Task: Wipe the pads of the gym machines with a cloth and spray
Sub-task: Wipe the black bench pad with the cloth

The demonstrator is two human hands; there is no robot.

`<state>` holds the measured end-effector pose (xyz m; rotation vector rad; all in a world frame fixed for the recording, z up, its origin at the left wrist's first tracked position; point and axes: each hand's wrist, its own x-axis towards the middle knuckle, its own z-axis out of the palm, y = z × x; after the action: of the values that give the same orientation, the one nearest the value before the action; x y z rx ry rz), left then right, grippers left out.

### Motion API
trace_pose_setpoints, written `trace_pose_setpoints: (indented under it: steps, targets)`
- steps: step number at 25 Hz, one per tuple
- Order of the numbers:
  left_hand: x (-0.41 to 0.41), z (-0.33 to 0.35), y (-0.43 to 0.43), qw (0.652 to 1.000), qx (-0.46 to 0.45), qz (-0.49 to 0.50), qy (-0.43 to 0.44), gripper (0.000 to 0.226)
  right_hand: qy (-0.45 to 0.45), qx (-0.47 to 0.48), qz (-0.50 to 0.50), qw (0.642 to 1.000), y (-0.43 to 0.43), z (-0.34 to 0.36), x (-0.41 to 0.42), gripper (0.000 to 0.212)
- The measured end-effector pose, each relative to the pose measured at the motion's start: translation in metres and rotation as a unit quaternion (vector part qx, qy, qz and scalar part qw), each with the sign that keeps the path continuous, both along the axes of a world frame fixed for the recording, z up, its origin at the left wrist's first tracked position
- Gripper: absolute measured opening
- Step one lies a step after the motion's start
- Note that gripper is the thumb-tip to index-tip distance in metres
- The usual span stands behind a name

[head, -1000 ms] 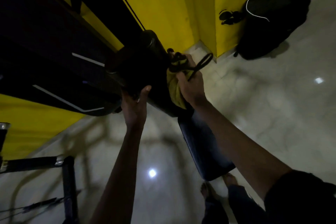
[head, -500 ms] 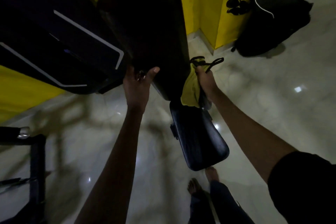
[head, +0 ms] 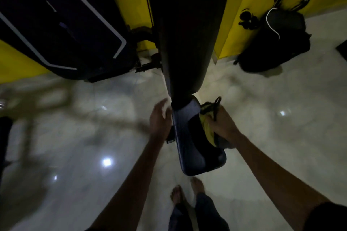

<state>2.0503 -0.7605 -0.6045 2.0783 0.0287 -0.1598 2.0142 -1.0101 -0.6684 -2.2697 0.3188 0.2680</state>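
Observation:
A long black back pad [head: 189,30] of a gym machine runs down the middle of the view. Below it sits a dark seat pad [head: 189,148]. My right hand [head: 223,127] grips a yellow cloth [head: 206,129] with a black loop and presses it against the right side of the seat pad. My left hand [head: 160,118] lies blurred at the left edge where the back pad meets the seat pad, fingers loosely bent, holding nothing that I can see. No spray bottle is in view.
A black machine housing [head: 62,24] with white stripes stands at the left against yellow walls [head: 242,11]. A black backpack [head: 277,43] lies on the pale glossy floor [head: 281,137] at the right. My bare feet [head: 185,191] stand below the seat. A dark frame [head: 4,142] shows at far left.
Both hands have come down from the back pad to the seat pad. The right hand carried the cloth down with it; the left hand let go of the back pad's edge.

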Motion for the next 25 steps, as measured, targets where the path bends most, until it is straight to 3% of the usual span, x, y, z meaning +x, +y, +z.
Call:
trace_pose_setpoints:
  steps: [3,5,7,9,13,17,21,25]
  targets:
    - [-0.04,-0.065,0.001,0.993,0.06,-0.069,0.08,0.034,0.023,-0.103,0.084,0.991,0.016,-0.05,-0.009,0.067]
    - [-0.062,-0.1,0.006,0.983,0.064,-0.115,0.13,0.04,0.048,-0.146,0.114,0.982,0.031,-0.065,-0.02,0.083]
    - [-0.079,-0.133,0.012,0.966,0.093,-0.149,0.189,0.055,0.06,-0.194,0.171,0.964,0.041,-0.079,-0.026,0.089]
    - [-0.095,-0.153,0.01,0.953,0.119,-0.171,0.218,0.065,0.029,-0.24,0.216,0.946,0.051,-0.094,-0.035,0.081]
    - [-0.126,-0.175,-0.012,0.975,0.054,-0.137,0.166,0.086,-0.052,-0.265,0.314,0.91,0.043,-0.109,-0.045,0.069]
    - [-0.136,-0.197,-0.012,0.984,0.029,-0.1,0.146,0.094,-0.044,-0.259,0.278,0.924,0.054,-0.115,0.008,0.082]
    - [-0.139,-0.201,-0.011,0.987,0.021,-0.089,0.134,0.092,-0.06,-0.268,0.257,0.927,0.072,-0.112,0.028,0.075]
    - [-0.14,-0.198,-0.01,0.99,0.002,-0.082,0.117,0.093,-0.08,-0.277,0.42,0.861,0.054,-0.106,-0.002,0.077]
